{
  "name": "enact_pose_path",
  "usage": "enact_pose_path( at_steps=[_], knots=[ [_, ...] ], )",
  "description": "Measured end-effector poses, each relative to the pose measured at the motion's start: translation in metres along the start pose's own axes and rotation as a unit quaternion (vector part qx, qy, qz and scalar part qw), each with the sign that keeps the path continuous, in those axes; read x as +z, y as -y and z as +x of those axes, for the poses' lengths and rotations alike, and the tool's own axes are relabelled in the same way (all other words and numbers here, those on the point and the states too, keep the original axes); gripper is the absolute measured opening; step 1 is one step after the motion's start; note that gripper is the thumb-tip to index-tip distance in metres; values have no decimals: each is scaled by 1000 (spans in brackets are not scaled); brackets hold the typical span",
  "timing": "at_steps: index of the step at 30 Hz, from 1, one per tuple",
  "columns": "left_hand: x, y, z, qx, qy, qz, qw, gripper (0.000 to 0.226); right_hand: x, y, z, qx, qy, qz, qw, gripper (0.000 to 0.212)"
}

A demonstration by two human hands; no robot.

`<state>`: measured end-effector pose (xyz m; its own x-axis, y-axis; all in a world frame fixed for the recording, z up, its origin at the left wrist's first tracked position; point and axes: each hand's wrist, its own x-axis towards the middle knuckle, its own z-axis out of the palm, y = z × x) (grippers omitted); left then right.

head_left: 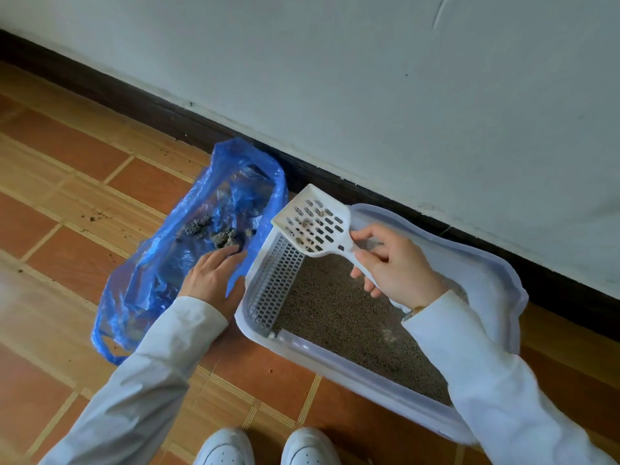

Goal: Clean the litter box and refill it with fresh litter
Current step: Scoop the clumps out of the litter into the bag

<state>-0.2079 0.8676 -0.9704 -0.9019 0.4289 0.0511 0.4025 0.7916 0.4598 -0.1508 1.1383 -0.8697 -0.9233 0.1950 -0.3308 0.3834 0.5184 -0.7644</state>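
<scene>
A white litter box (339, 365) sits on the tiled floor against the wall, with brown-grey litter (349, 317) inside and a slotted grid along its left side. My right hand (392, 266) grips the handle of a white slotted scoop (312, 223), held over the box's far left corner with a few crumbs on it. A blue plastic bag (167, 263) lies open to the left of the box, with grey litter clumps (221, 236) inside. My left hand (214, 276) holds the bag's near edge open beside the box.
A dark skirting board (134, 99) and white wall run behind the box and bag. Litter crumbs (95, 217) are scattered on the orange floor tiles at the left. My two white shoes (268, 446) are at the bottom edge.
</scene>
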Motion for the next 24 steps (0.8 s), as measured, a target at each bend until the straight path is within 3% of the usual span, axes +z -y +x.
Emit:
enact_pose_path(
  at_steps=[4,8,13,17,21,24],
  knots=[
    [-11,19,-9,-27,-22,4,999,47,31,31,38,-44,22,-65,997,22],
    [-15,36,-21,-41,-19,-2,999,43,65,55,60,-115,19,-203,972,24],
    [-21,46,-37,-94,-15,7,995,51,105,72,65,-240,-22,-425,872,14],
    [-20,46,-39,-103,-10,-2,995,51,118,71,62,-285,-60,-490,822,22],
    [-18,41,-37,-94,3,0,996,50,114,69,57,-264,-62,-492,827,27],
    [-19,36,-35,-82,9,6,997,50,103,65,55,-224,-70,-422,876,22]
  ],
)
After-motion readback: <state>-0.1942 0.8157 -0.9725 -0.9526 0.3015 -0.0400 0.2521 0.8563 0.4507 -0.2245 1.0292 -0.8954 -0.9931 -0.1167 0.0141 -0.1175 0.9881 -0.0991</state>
